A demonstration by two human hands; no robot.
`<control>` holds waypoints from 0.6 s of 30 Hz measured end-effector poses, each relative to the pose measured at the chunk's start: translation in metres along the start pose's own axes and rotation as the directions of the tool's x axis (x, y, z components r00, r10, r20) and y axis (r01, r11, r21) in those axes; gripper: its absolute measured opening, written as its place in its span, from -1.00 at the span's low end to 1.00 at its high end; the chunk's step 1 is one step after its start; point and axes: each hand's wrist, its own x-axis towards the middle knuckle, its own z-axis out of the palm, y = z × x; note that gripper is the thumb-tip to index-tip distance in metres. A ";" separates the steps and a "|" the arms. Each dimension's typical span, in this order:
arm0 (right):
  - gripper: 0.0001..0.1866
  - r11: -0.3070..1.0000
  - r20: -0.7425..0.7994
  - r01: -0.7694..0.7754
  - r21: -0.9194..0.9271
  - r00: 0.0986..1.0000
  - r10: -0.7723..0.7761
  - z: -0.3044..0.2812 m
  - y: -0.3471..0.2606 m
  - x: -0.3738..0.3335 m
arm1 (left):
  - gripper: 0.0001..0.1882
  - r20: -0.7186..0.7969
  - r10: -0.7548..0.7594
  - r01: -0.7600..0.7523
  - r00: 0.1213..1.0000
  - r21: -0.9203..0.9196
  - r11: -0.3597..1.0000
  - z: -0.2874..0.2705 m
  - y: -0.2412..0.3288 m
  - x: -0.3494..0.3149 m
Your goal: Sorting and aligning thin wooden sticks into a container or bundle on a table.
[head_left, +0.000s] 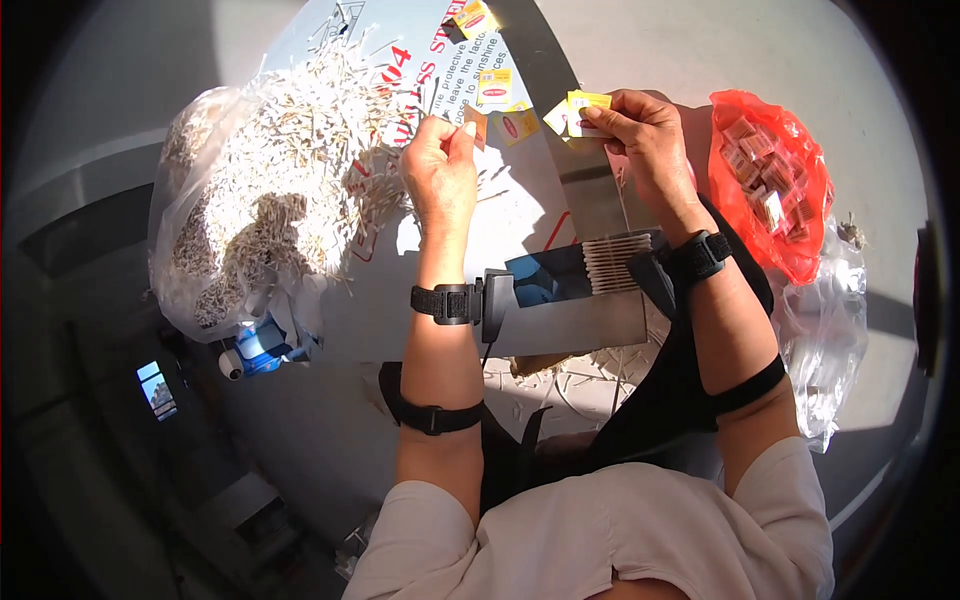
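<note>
My right hand (pixel 650 140) pinches a few small yellow-and-white cards (pixel 588 112), fanned out between thumb and fingers. My left hand (pixel 440 172) is closed at the fingertips on a small orange-brown piece (pixel 477 128), too small to make out fully. Similar yellow cards (pixel 493 86) lie on the board beyond the hands. Left of my left hand spreads a big heap of short white sticks (pixel 320 130), which look like cotton swabs. Nearer to me, between my forearms, a neat row of swabs (pixel 610 265) lies side by side.
The printed metal sheet (pixel 390 335) forms the work surface. A clear plastic bag (pixel 175 240) holds part of the heap at left. On the right are a red bag (pixel 722 180) of small packs and a clear bag (pixel 825 340). Loose sticks (pixel 590 385) lie below the sheet's near edge.
</note>
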 end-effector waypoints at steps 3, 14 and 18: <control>-0.90 0.998 -0.051 0.009 -0.065 0.999 -0.013 -0.013 -0.003 -0.002 | -0.85 -0.091 -0.144 0.139 0.985 -0.053 0.989 -0.053 -0.044 -0.030; -0.90 0.999 0.048 0.002 -0.036 0.999 0.000 -0.030 -0.001 0.003 | -0.89 -0.590 -0.371 0.627 0.718 0.316 0.712 -0.311 -0.240 -0.151; -0.90 0.999 0.015 0.015 -0.041 1.000 -0.014 -0.048 0.006 0.005 | -0.84 -0.448 -0.405 0.512 0.797 0.147 0.846 -0.282 -0.231 -0.116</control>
